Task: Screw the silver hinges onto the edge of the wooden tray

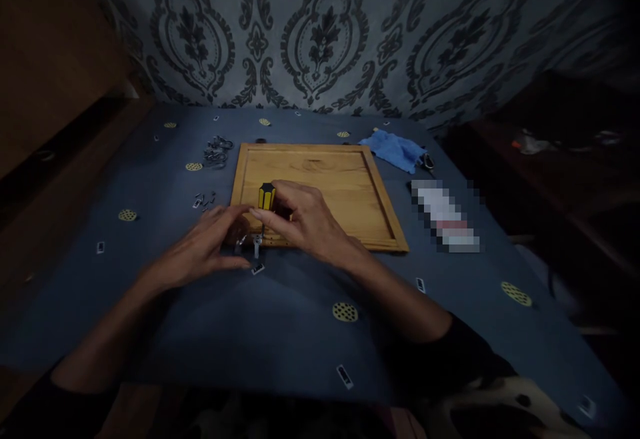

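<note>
A wooden panel with a raised frame [320,166] lies flat on the table. My right hand [313,219] grips a screwdriver [267,197] by its yellow and black handle, shaft pointing down at the panel's near edge, left of centre. Below its tip sits a small metal fitting [257,246], which looks like a hinge or bracket; its exact kind is too dim to tell. My left hand [213,242] curves around the fitting from the left, thumb and forefinger apart. Its inner fingers are partly hidden, and whether they touch the metal is unclear.
Several small screws [205,199] and a cluster of metal fittings [217,151] lie left of the panel. A blue cloth [395,149] is at the back right, with a blurred-out item [445,216] nearer. A patterned wall [320,39] rises behind the blue-covered table [300,339].
</note>
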The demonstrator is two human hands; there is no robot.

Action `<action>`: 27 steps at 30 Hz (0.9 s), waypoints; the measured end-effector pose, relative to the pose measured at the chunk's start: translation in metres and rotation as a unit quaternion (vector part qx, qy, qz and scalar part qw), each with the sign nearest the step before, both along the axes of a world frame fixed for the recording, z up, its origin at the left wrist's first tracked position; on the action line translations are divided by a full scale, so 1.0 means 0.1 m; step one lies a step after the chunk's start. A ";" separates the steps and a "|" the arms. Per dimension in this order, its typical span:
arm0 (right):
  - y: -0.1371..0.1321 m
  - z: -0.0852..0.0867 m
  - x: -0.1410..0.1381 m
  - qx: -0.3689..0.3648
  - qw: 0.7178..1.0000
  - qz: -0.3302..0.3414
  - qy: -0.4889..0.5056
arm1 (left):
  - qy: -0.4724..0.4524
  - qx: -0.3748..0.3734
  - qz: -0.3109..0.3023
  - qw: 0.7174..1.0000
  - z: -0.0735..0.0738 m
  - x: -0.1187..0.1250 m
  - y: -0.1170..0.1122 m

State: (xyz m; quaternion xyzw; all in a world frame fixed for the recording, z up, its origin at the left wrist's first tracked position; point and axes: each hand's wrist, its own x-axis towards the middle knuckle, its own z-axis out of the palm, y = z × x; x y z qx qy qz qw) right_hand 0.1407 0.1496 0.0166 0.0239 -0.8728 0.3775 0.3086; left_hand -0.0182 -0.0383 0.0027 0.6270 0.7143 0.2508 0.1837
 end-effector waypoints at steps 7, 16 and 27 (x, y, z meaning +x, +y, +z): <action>0.00 0.01 0.00 0.009 1.000 -0.001 -0.005 | 0.053 0.023 -0.008 0.998 -0.12 0.11 0.10; 0.00 0.01 0.00 0.004 1.000 0.003 0.000 | 0.098 0.034 -0.014 0.994 -0.29 0.10 0.12; 0.00 0.02 0.00 0.010 1.000 -0.004 -0.010 | 0.033 -0.008 0.014 0.999 -0.16 0.13 0.14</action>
